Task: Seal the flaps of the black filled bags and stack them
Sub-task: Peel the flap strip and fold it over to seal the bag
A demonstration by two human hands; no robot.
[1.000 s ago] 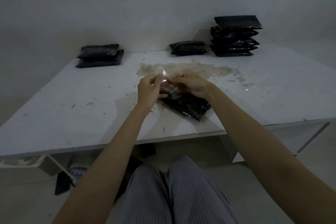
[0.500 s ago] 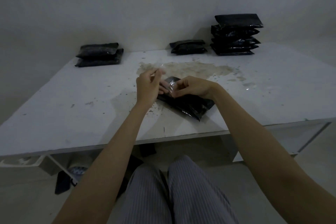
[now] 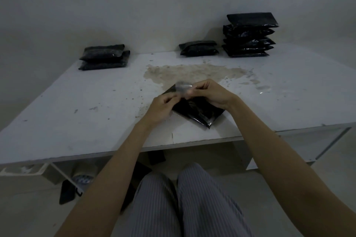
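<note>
A black filled bag [image 3: 198,111] lies slanted on the white table [image 3: 77,113] near its front edge. Its clear flap [image 3: 183,87] is raised at the far end. My right hand [image 3: 210,93] pinches that flap from the right. My left hand [image 3: 160,108] is curled at the bag's left side, fingertips at the flap's lower edge. A tall stack of several black bags [image 3: 249,35] stands at the back right. A smaller pile [image 3: 198,48] sits beside it, and two bags [image 3: 105,56] lie at the back left.
A brown stain [image 3: 190,72] covers the table's middle, with dark crumbs scattered around. A pale wall rises right behind the table. My striped trousers [image 3: 183,202] show below the table edge, with a tape roll [image 3: 83,176] and dark items underneath on the left.
My left hand has dropped from the raised clear strip down to the bag's left side. The right hand now holds the flap up at the bag's far end.
</note>
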